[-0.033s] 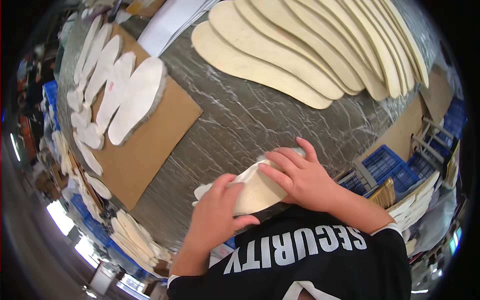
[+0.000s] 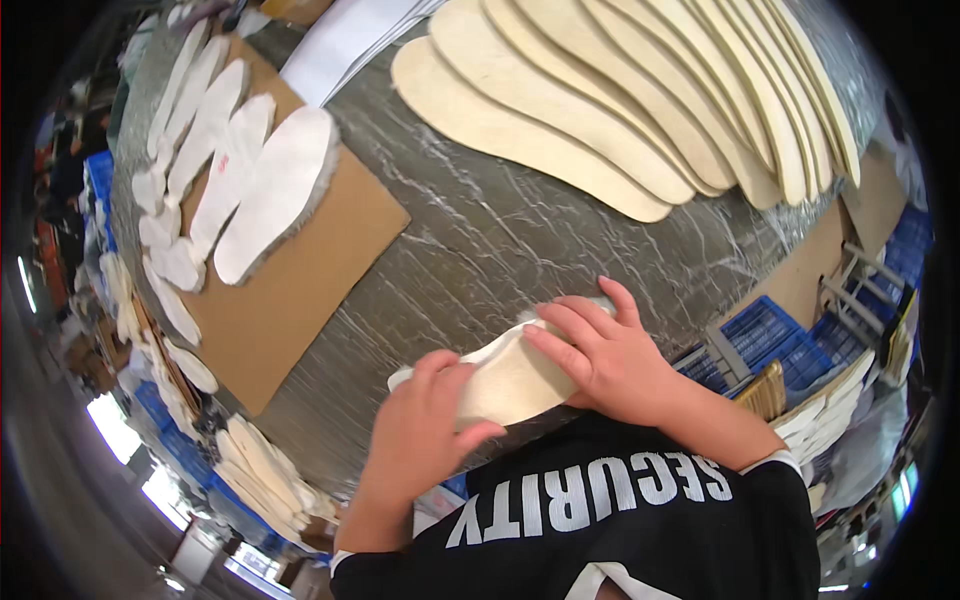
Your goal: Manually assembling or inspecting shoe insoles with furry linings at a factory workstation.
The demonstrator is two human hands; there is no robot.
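A cream, felt-like insole (image 2: 505, 385) lies at the near edge of the grey marbled table (image 2: 480, 250), right in front of my body. My left hand (image 2: 425, 430) grips its left end, thumb on top. My right hand (image 2: 600, 355) covers its right end with the fingers laid flat over it. The insole's far right tip is hidden under my right hand.
A fanned row of beige insoles (image 2: 560, 110) lies across the table's far right. White fuzzy insoles (image 2: 270, 190) rest on a brown cardboard sheet (image 2: 300, 290) at the left. White sheets (image 2: 340, 45) lie at the back. Blue crates (image 2: 770, 340) stand below right, and insole stacks (image 2: 260, 470) below left.
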